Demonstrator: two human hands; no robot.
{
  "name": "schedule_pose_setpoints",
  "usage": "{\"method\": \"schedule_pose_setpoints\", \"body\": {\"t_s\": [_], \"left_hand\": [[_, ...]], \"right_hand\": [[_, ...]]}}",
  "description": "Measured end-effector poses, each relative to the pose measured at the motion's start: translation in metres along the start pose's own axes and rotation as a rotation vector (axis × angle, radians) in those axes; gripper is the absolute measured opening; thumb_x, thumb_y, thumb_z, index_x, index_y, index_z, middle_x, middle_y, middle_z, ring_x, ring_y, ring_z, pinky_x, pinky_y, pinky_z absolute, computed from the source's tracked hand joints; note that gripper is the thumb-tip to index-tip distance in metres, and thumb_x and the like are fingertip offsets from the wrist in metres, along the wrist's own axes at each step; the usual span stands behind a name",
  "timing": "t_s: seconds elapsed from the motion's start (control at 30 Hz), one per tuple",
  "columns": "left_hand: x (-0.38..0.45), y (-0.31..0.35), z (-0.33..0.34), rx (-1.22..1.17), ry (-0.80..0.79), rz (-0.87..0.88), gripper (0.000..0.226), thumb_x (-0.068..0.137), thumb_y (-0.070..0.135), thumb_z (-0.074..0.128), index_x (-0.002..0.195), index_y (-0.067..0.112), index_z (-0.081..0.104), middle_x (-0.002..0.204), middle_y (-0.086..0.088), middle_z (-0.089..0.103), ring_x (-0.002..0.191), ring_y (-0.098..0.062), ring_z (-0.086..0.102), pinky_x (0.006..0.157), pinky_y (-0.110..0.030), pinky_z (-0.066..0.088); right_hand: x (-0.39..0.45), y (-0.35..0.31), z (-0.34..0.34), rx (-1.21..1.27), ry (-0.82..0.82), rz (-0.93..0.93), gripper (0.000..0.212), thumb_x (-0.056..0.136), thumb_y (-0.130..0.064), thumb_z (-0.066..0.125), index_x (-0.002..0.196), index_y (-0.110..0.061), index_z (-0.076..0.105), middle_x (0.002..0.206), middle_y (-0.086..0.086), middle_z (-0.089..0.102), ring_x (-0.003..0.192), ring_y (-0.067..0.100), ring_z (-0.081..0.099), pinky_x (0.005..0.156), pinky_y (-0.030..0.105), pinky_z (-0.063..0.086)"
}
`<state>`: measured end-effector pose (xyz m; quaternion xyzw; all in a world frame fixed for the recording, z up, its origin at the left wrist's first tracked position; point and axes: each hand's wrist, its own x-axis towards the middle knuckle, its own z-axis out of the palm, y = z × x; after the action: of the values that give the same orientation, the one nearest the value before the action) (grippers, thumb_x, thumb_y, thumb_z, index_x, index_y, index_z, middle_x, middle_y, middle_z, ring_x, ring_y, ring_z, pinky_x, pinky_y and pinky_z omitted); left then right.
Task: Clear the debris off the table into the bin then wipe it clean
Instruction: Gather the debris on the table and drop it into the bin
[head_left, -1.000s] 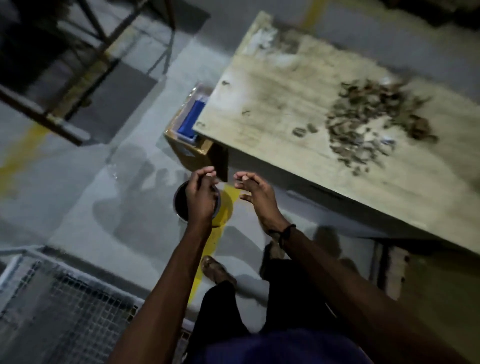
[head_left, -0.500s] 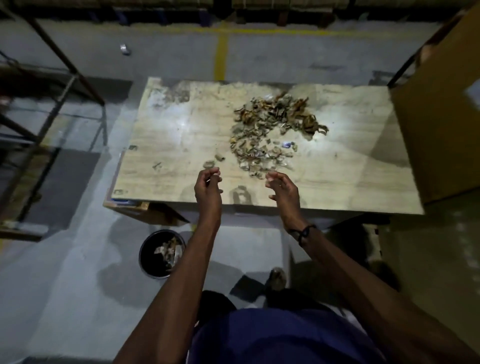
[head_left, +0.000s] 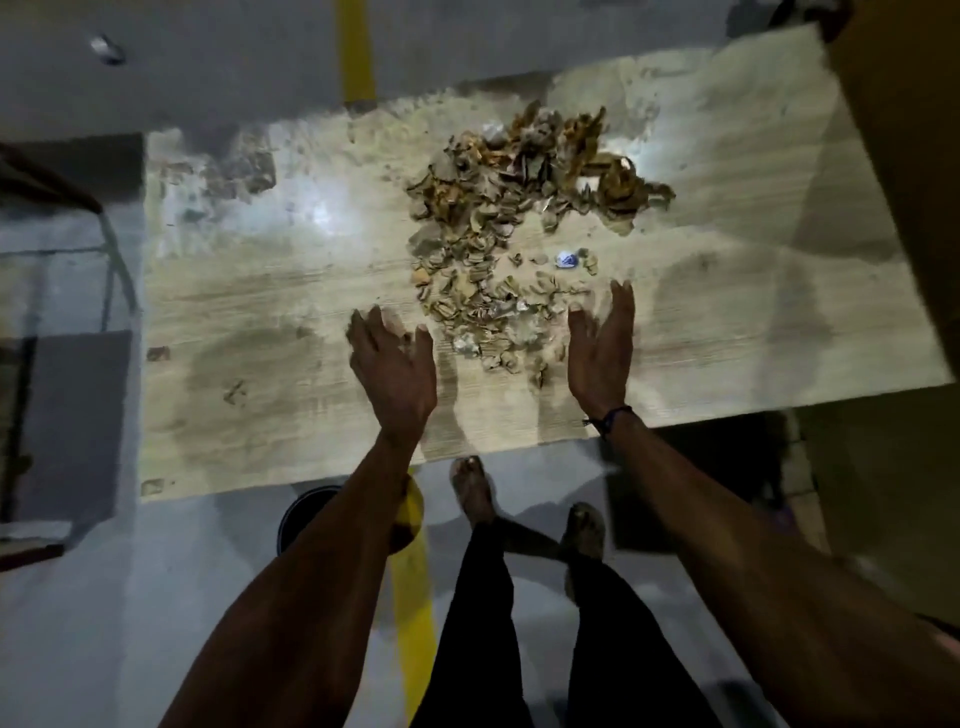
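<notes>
A pile of dry brown debris (head_left: 509, 223), leaves and scraps with a small blue-and-white bit (head_left: 566, 258) in it, lies on the pale wooden table (head_left: 234, 322). My left hand (head_left: 392, 371) hovers open at the pile's near left edge, fingers spread. At the pile's near right edge my right hand (head_left: 602, 348) is open, fingers straight and palm facing inward. Both hands hold nothing. The dark round bin (head_left: 304, 519) stands on the floor under the table's near edge, mostly hidden by my left forearm.
A yellow floor line (head_left: 415, 597) runs beneath the table. A brown board or box (head_left: 904, 156) stands at the right. A dark metal frame (head_left: 57, 197) sits at the left. My legs and feet (head_left: 524, 519) are just below the table's near edge.
My hands left the bin on the floor, rose to the table and reached forward. Their fingers opened and now flank the near side of the debris pile.
</notes>
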<state>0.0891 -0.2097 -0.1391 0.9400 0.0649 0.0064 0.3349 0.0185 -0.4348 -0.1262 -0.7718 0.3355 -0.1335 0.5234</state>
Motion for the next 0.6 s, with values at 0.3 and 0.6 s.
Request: {"method": "schedule_pose_setpoints", "body": {"t_s": [0.3,0.6], "left_hand": [[0.02,0.046,0.049,-0.026,-0.207,0.197,0.07,0.111,0.046,0.041,0.167,0.008,0.022,0.175,-0.011,0.018,0.163,-0.026,0.014,0.132,-0.045,0.01],[0.043,0.054,0.04,-0.06,-0.192,0.441,0.057,0.109,0.04,0.047,0.16,0.016,0.038,0.172,-0.011,0.025,0.161,-0.029,0.019,0.128,-0.056,0.019]], "right_hand": [[0.034,0.008,0.051,-0.349,-0.035,-0.185,0.072,0.108,-0.052,0.027,0.167,-0.011,0.026,0.175,0.008,0.024,0.164,0.023,0.014,0.133,0.045,0.009],[-0.022,0.01,0.041,-0.206,0.146,-0.213,0.057,0.112,-0.024,0.047,0.162,0.001,0.032,0.172,0.015,0.028,0.162,0.028,0.022,0.129,0.049,0.028]]}}
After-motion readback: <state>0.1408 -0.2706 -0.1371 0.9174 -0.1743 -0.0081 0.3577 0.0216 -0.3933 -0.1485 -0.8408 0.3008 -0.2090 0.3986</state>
